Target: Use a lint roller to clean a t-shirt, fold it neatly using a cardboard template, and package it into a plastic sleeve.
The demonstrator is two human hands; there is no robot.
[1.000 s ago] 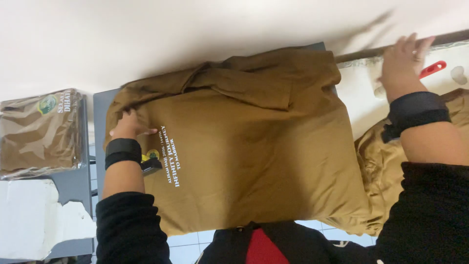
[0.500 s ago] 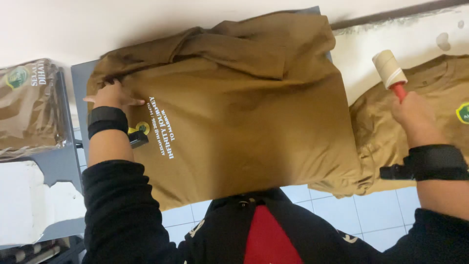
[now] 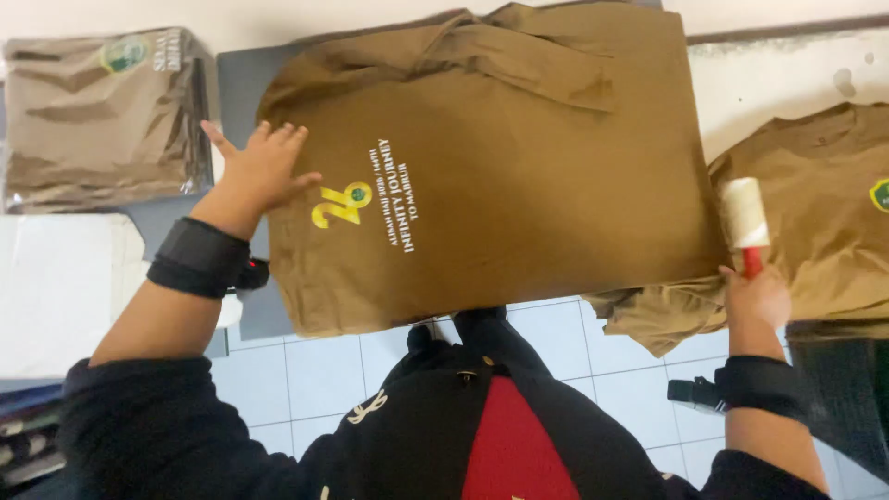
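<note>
A brown t-shirt (image 3: 519,185) with a yellow and white print lies spread flat on a grey board (image 3: 239,88). My left hand (image 3: 259,171) rests flat on the shirt's left edge, fingers apart, beside the print. My right hand (image 3: 755,296) grips the red handle of a lint roller (image 3: 744,215), whose white roll stands just off the shirt's right edge. Both wrists wear black bands.
A second brown shirt (image 3: 815,231) lies to the right, partly hanging off the edge. A bagged folded brown shirt (image 3: 102,116) sits at the far left above a white sheet (image 3: 56,287). White floor tiles (image 3: 306,380) show below the board.
My right hand has brought the lint roller from the far right down to the shirt's right edge. My left hand has opened flat on the shirt. The view has shifted.
</note>
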